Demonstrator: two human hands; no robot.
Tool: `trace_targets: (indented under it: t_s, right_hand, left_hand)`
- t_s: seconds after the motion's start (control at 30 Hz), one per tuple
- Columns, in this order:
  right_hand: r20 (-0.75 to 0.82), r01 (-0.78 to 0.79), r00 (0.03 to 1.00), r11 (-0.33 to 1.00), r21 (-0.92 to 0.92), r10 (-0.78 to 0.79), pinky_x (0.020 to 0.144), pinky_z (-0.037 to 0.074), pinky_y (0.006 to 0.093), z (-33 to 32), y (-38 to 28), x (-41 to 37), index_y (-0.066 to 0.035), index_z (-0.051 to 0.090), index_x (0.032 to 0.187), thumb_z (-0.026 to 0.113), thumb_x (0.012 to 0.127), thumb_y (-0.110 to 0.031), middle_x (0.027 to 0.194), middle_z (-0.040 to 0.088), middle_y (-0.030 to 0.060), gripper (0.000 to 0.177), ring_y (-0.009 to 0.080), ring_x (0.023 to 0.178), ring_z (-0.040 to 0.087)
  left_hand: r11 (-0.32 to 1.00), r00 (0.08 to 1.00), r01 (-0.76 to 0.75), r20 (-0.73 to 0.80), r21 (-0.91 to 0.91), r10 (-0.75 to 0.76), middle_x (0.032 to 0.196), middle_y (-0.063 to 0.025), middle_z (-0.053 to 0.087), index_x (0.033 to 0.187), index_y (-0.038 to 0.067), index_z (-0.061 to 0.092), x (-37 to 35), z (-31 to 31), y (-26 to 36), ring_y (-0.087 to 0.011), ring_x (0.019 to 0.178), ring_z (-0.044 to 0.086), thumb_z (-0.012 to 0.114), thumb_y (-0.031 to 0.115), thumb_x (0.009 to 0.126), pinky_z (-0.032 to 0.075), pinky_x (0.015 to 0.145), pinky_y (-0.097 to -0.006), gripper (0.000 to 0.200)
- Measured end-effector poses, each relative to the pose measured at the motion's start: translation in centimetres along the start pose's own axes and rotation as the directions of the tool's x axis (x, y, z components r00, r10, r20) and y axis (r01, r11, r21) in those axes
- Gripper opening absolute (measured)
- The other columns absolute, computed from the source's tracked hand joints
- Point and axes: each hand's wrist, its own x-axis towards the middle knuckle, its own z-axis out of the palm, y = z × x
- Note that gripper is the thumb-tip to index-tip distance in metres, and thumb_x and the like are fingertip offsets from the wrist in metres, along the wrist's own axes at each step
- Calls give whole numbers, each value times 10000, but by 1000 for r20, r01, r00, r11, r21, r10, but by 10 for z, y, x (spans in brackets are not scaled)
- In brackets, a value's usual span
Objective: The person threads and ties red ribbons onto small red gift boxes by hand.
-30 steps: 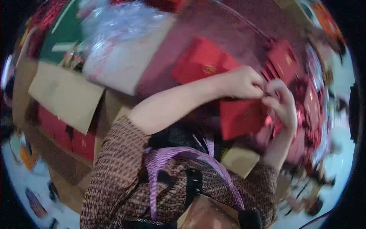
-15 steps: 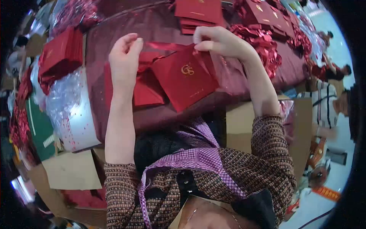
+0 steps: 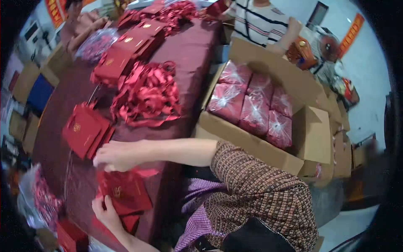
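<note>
A red bag [image 3: 128, 194] with a gold logo lies near the table's front edge, with more red bags partly under it. My left hand [image 3: 108, 215] is at its lower left edge, thumb and finger pinching there. Over the bag's top edge, my right hand [image 3: 119, 156] has its fingers curled together and slightly blurred; what they hold is hidden. Red ribbon [image 3: 145, 172] shows just below my right wrist. A stack of red bags [image 3: 86, 130] stands just beyond my right hand.
Loose red ribbons [image 3: 147, 96] lie in a heap on the maroon-covered table [image 3: 191, 54], beside more red bags [image 3: 126, 48]. An open carton [image 3: 235, 134] of plastic-wrapped red packs [image 3: 256, 107] stands right of the table. Two other people are beyond, one in a striped shirt [image 3: 258, 23].
The view has swung to the right, bringing the carton into sight. My hands no longer stretch ribbon above the bag; my left hand has come down to the bag's edge.
</note>
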Motion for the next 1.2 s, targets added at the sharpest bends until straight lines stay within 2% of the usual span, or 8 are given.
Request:
trace_targets:
  t_s: [0.07, 0.2, 0.27, 0.4, 0.67, 0.8, 0.87, 1.2]
  right_hand:
    - [-211, 26, 977, 996, -83, -43, 779, 455, 432, -13, 1, -31, -44, 596, 960, 583, 809, -164, 899, 608, 151, 193, 332, 882, 582]
    - [-167, -239, 964, 946, -221, 205, 821, 431, 375, -26, 15, -96, -57, 590, 877, 567, 821, -167, 890, 595, 114, 125, 286, 932, 555]
    - [-355, -165, 934, 922, -350, 33, 755, 432, 368, -16, 21, -122, -84, 569, 858, 602, 806, -144, 836, 562, 73, 87, 262, 826, 551]
    - [-489, -188, 872, 939, -289, 25, 740, 427, 358, -11, 19, -122, -92, 558, 830, 624, 789, -129, 779, 549, 55, 86, 243, 778, 547]
    - [-602, -162, 795, 933, -321, -69, 661, 424, 364, -3, 23, -127, -107, 541, 809, 621, 774, -123, 704, 526, 46, 89, 244, 712, 550]
    - [-612, -187, 788, 919, -347, -71, 660, 428, 366, -2, 21, -128, -110, 550, 795, 616, 766, -136, 711, 538, 39, 77, 237, 716, 556]
    - [-603, -184, 794, 918, -352, -72, 661, 429, 366, 0, 21, -127, -111, 550, 788, 616, 762, -140, 710, 540, 38, 77, 236, 719, 557]
    - [-607, -242, 793, 888, -391, -52, 679, 439, 374, 4, 23, -126, -118, 559, 762, 610, 745, -163, 714, 570, 34, 70, 235, 741, 577]
  left_hand:
    - [1000, 1000, 8, -2, -23, -8, 801, -123, 518, 836, -26, 542, -1, 1, -11, -268, 784, 507, 626, 37, 806, 421, 746, -362, 109]
    - [995, 999, 30, 33, 93, -34, 804, -116, 535, 855, -51, 560, 0, 4, -37, -225, 761, 519, 598, 110, 857, 435, 723, -329, 166]
    - [984, 998, 53, 27, 167, -59, 902, -166, 628, 930, -36, 644, -2, 0, -23, -259, 836, 587, 638, 199, 847, 457, 802, -351, 250]
    - [981, 997, 39, 54, 189, -50, 942, -195, 655, 969, -22, 674, 4, 1, 3, -299, 874, 601, 672, 261, 828, 462, 834, -357, 316]
    - [935, 953, 271, 70, 231, -293, 1040, -190, 645, 1044, 17, 664, 0, 1, 4, -303, 923, 592, 587, 386, 861, 451, 872, -337, 418]
    - [936, 963, 236, 68, 261, -262, 1028, -182, 651, 1048, 27, 665, 1, 4, -6, -296, 919, 593, 593, 403, 851, 461, 861, -334, 430]
    - [933, 935, 343, 51, 112, -350, 1004, -175, 660, 1026, 28, 674, 0, 5, -7, -285, 888, 596, 615, 387, 838, 471, 832, -334, 409]
    - [973, 976, 204, -92, 104, -195, 899, -171, 679, 935, -12, 690, -3, 7, 0, -262, 796, 601, 648, 312, 826, 480, 773, -330, 345]
